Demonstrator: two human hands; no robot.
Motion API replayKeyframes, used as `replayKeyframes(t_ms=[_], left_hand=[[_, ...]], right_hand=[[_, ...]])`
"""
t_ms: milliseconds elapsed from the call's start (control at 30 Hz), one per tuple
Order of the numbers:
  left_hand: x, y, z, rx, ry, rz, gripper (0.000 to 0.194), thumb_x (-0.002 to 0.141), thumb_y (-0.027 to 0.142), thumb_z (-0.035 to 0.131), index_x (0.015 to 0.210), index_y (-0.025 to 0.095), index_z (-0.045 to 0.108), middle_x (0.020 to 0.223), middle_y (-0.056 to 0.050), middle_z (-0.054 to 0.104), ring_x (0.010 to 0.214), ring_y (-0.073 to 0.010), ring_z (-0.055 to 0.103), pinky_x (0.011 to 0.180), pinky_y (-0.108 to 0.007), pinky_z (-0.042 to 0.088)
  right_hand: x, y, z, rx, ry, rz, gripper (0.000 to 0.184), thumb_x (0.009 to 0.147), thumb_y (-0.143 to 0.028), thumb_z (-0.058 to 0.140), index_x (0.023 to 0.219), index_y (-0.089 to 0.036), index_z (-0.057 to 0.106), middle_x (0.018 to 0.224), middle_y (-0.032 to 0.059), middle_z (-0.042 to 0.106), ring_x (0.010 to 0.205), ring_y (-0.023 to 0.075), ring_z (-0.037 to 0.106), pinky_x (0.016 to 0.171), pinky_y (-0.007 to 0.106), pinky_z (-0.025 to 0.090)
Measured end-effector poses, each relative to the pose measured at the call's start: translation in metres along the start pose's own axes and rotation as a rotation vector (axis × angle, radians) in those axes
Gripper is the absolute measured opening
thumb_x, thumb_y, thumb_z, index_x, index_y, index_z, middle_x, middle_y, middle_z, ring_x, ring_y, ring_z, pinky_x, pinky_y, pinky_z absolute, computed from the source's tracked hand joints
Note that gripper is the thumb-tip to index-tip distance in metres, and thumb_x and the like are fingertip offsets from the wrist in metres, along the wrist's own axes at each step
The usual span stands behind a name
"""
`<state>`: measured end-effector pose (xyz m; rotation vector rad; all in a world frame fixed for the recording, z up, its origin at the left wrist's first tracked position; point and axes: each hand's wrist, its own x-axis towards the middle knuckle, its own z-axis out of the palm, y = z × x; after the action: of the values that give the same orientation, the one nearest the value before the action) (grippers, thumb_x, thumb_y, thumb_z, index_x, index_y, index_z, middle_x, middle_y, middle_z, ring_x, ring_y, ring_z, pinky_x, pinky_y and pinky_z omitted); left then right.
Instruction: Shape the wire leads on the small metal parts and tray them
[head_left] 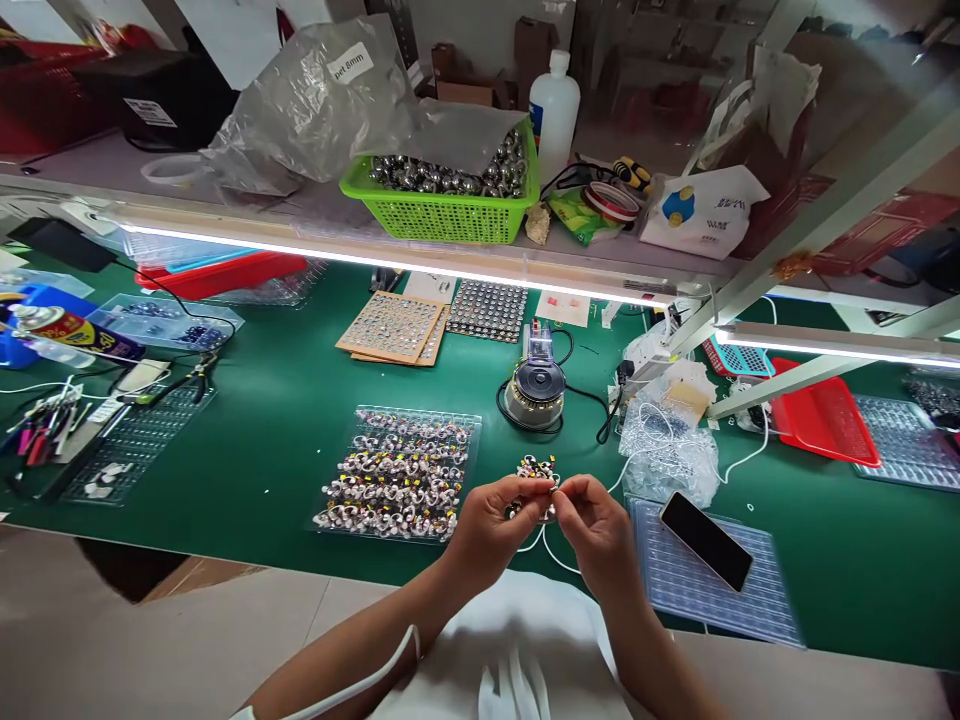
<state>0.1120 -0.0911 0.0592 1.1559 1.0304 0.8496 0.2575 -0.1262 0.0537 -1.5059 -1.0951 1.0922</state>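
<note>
My left hand (496,522) and my right hand (595,525) meet at the fingertips in front of my chest. Both pinch something small between thumb and forefinger; it is too small and covered to name. Just behind the fingers lies a pile of small parts (537,466) with white, dark and yellow bits, partly hidden by my hands. Left of my hands, a clear plastic tray (474,440) carries rows of similar small white parts with yellow and red bits. Beyond the pile stands a round device (534,392) with a dark disc on top.
Right of my hands, a phone (706,541) rests on stacked clear trays (772,600). Plastic bags (667,460) and cables lie behind it. Boards of small pieces (394,325) sit at the back. Overhead, a lit shelf holds a green basket (442,215) of shiny balls.
</note>
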Motion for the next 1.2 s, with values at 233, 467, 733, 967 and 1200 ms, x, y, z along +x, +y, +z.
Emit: replayKeyframes(t_ms=[233,467,733,967,1200], left_hand=[[-0.003,0.006,0.001,0.118,0.007,0.089,0.021,0.082,0.024,0.066,0.099,0.016,0.075,0.094,-0.009,0.075,0.086,-0.0211,0.069,0.079,-0.029,0.054],[-0.004,0.003,0.0,0.189,0.028,0.203,0.018,0.084,0.021,0.065,0.1,0.017,0.073,0.093,-0.008,0.072,0.082,-0.0183,0.066,0.079,-0.029,0.053],[0.0,0.001,-0.005,0.082,0.032,0.102,0.018,0.081,0.027,0.07,0.094,0.016,0.073,0.084,-0.006,0.07,0.079,-0.018,0.064,0.075,-0.029,0.053],[0.007,-0.001,-0.01,-0.296,0.012,-0.134,0.026,0.072,0.033,0.078,0.087,0.012,0.071,0.08,-0.005,0.072,0.073,-0.0157,0.067,0.071,-0.027,0.055],[0.005,0.0,-0.01,-0.375,0.02,-0.123,0.027,0.073,0.027,0.079,0.087,0.016,0.059,0.077,0.001,0.067,0.074,-0.0107,0.063,0.068,-0.021,0.053]], right_hand=[[0.001,0.0,0.001,0.002,0.034,0.008,0.017,0.086,-0.034,0.061,0.076,-0.02,0.06,0.068,-0.0004,0.059,0.06,0.0137,0.054,0.058,0.024,0.046],[0.003,0.001,0.003,0.097,-0.005,0.059,0.02,0.084,-0.04,0.065,0.08,-0.02,0.063,0.07,0.0003,0.063,0.063,0.0144,0.058,0.058,0.024,0.046],[0.008,0.003,0.004,0.187,0.021,0.088,0.033,0.078,-0.04,0.073,0.102,-0.022,0.059,0.066,-0.0048,0.054,0.057,0.012,0.052,0.051,0.022,0.043],[0.011,0.013,0.002,0.259,-0.047,0.107,0.025,0.087,-0.043,0.062,0.099,-0.021,0.063,0.08,0.0001,0.06,0.059,0.0112,0.049,0.054,0.023,0.042],[0.006,0.013,-0.003,0.323,-0.187,-0.031,0.025,0.085,-0.036,0.067,0.107,-0.025,0.064,0.1,0.0035,0.056,0.083,0.0168,0.053,0.075,0.028,0.046]])
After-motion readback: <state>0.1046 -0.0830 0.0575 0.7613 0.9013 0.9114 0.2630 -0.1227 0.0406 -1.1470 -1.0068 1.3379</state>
